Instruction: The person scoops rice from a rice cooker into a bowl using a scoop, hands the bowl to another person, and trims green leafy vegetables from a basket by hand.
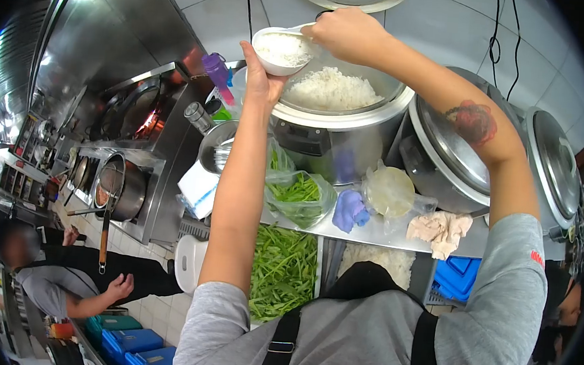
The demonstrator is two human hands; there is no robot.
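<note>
Bowl [271,65] of white rice [280,45], held above the left rim of the open rice cooker [338,122]. The left hand [264,86] cups it from below and outside, thumb up by the rim, this grip moderately wide. The right hand [348,36] has a narrow grip around a pale utensil [300,27], partly hidden, at the rice. The bowl looks light, rigid and perhaps slippery, best supported under its base and outer wall; the rice looks soft and loose. Below the cooker, a bag of greens [299,191] and purple cloth [351,211] rest on the steel tabletop [383,240].
</note>
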